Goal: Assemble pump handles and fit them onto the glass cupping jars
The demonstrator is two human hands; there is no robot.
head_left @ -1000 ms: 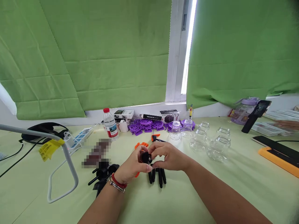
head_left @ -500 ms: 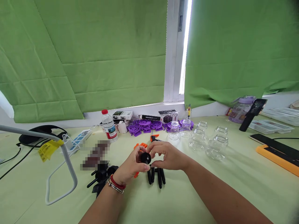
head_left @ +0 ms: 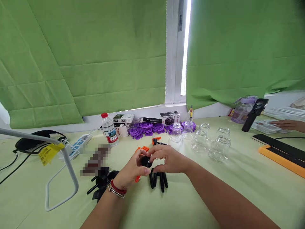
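Observation:
A small round black part (head_left: pixel 144 161) is gripped between the thumb and fingers of my left hand (head_left: pixel 132 167). My right hand (head_left: pixel 164 159) meets it from the other side, fingertips pinched at the part's edge near a small shiny spot; whether they hold a separate small piece I cannot make out. Just below lie several black rods (head_left: pixel 162 182) on the table. Orange pieces (head_left: pixel 137 178) show partly behind my left hand. Beyond my fingers rests an orange and black tool (head_left: pixel 156 140), its kind unclear. Left of my wrist is a pile of black parts (head_left: pixel 102 183).
Purple wheel-shaped parts (head_left: pixel 147 128) and boxes (head_left: pixel 123 118) line the back, beside a water bottle (head_left: pixel 110 129). Clear glass jars (head_left: pixel 199 141) stand at right. A grey metal frame (head_left: pixel 71 170) rises at left. Another person's hand (head_left: pixel 286 124) touches a plastic case (head_left: pixel 266 126) far right.
My right fingertips have shifted slightly over the black part, which has tilted a little. Another person's hand has appeared at the far right. The view has moved slightly.

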